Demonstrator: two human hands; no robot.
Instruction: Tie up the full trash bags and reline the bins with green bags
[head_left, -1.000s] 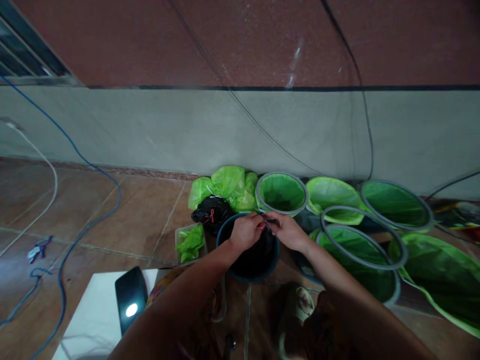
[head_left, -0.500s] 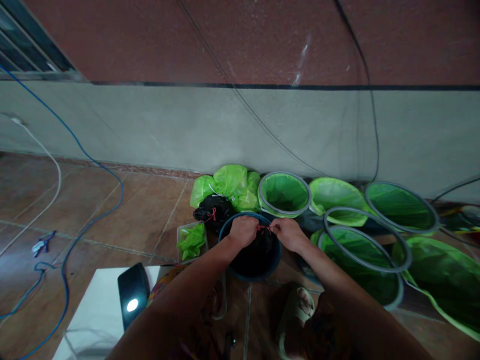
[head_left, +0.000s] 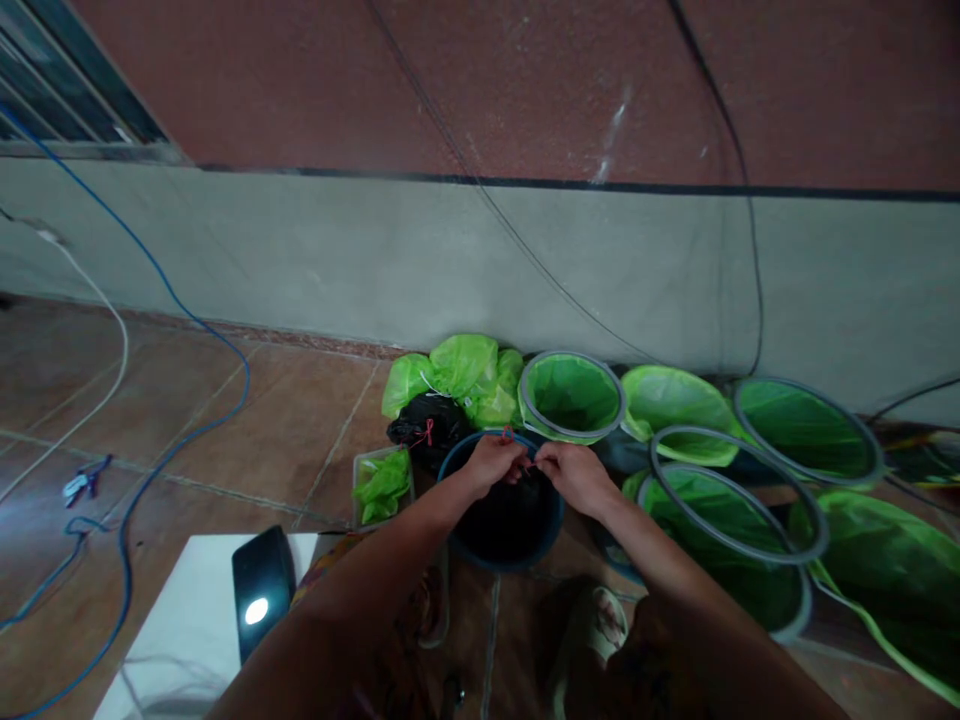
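Observation:
A dark blue bucket (head_left: 551, 525) stands on the floor in front of me, holding a black bag (head_left: 517, 510). Over its far half, my left hand (head_left: 495, 462) and my right hand (head_left: 571, 474) are close together. Both have fingers pinched on the red drawstring (head_left: 508, 433) of the black bag, and a loop of it sticks up past the left fingers. Exactly how the string runs between the fingertips is too small to tell. Left of the bucket lies a second black bag (head_left: 427, 420) tied with red string.
Green bags (head_left: 465, 370) sit by the wall. Several bins with green liners, such as the grey-rimmed bin (head_left: 571, 395), stand to the right. A small tub (head_left: 358, 490) holds green plastic. A phone (head_left: 262, 585) lies on a white surface (head_left: 187, 620); a blue cable (head_left: 180, 440) crosses the floor.
My left hand has turned and its fingers moved nearer the right hand's fingertips. A red loop now stands up behind the left fingers. The view has shifted slightly.

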